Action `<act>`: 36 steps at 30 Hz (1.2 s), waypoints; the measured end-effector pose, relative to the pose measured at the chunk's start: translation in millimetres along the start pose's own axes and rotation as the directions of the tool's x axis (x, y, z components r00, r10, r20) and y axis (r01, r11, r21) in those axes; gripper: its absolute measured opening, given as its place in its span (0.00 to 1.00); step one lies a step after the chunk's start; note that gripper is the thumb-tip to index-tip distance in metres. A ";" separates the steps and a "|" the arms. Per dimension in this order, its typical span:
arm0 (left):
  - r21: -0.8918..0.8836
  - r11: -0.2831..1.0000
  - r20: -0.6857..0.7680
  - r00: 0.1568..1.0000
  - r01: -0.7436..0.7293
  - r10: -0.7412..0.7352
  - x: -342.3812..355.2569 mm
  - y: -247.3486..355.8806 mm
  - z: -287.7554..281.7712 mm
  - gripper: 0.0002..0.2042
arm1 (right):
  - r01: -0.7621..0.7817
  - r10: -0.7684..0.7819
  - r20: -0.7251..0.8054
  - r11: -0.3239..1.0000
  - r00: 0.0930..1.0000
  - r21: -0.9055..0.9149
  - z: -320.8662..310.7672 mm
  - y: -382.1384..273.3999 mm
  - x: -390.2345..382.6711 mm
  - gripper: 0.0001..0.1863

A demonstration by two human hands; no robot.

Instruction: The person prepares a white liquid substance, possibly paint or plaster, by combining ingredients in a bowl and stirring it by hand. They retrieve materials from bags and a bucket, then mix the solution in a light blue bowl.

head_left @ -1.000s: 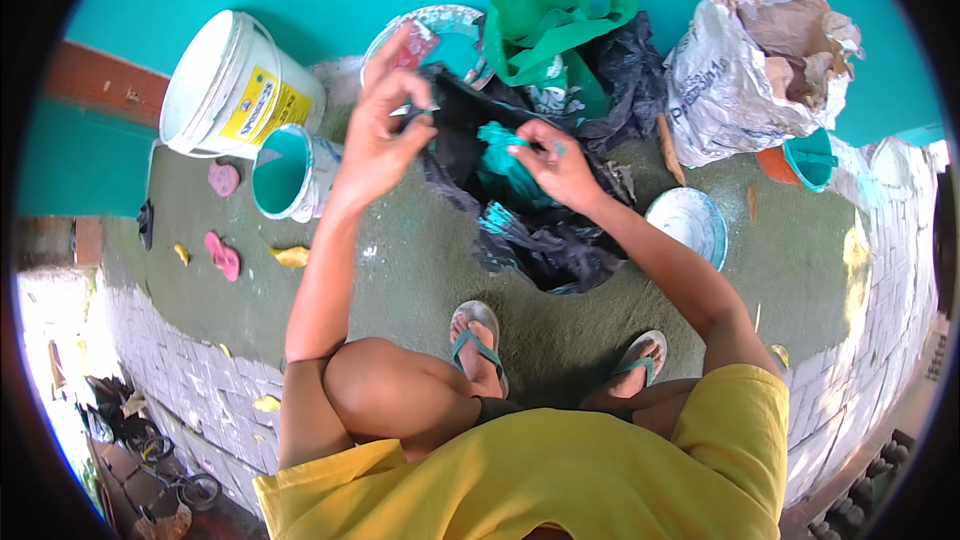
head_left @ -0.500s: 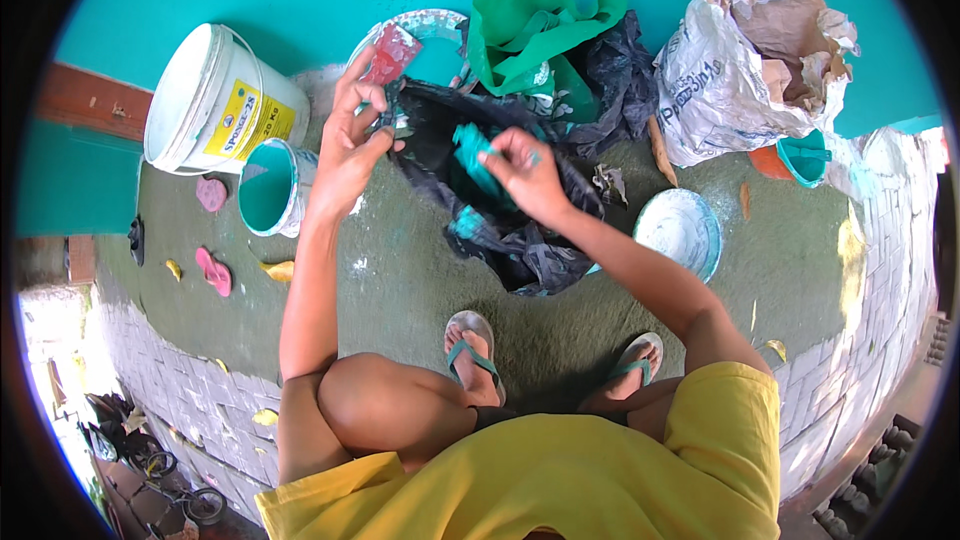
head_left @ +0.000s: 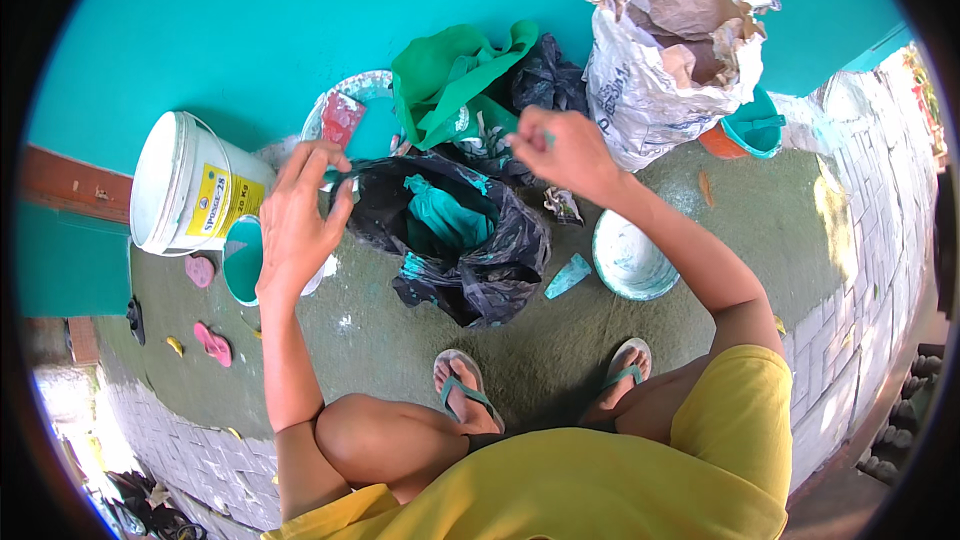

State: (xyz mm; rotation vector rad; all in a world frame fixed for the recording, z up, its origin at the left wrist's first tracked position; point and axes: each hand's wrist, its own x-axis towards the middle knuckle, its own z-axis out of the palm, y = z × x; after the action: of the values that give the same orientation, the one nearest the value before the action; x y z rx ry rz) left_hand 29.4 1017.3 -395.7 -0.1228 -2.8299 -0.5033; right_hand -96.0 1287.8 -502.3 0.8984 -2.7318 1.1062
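My left hand [head_left: 298, 218] is closed on the left edge of a crumpled black plastic bag [head_left: 473, 282], with small pale flecks by the fingertips. A crumpled teal bundle [head_left: 445, 210] lies inside the open bag. My right hand [head_left: 562, 148] is raised above the bag's right side with fingers curled; whether it holds anything is unclear. A red, paint-smeared piece [head_left: 343, 118] rests on a round lid [head_left: 376, 82] behind my left hand. A small teal piece [head_left: 567, 276] and a white, paint-stained basin [head_left: 630, 262] are right of the bag.
A white lidded bucket [head_left: 170, 185] and teal-lined pail [head_left: 241, 265] stand left. Behind are green fabric [head_left: 450, 75], a torn paper sack [head_left: 660, 100] and orange-teal container [head_left: 755, 130] against the teal wall. Pink sandals [head_left: 213, 344] lie left; my feet are below.
My right hand has come out of the bag, up and away from the teal bundle, which stays inside. My left hand is lower on the bag's edge. The view has shifted.
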 end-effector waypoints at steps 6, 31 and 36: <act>-0.061 0.813 0.105 0.806 -0.580 0.583 60.3 79.7 49.0 0.12 | -0.002 0.006 0.013 0.952 1.000 -0.307 6.2 86.6 -35.3 0.33; 0.326 0.939 0.456 0.851 0.111 -0.259 124.9 80.6 265.1 0.26 | -0.059 0.176 0.375 0.951 0.910 -0.303 29.4 204.0 -75.1 0.27; 0.190 0.973 0.402 0.894 0.129 -0.197 132.9 83.3 272.8 0.20 | -0.128 0.283 0.313 0.892 0.907 -0.434 54.9 206.0 -77.7 0.29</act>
State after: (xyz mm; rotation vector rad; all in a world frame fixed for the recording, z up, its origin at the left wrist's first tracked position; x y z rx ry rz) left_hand -153.9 1195.5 -579.3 0.0471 -3.3107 -0.3100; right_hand -134.0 1408.2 -690.8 0.8275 -3.2490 0.3684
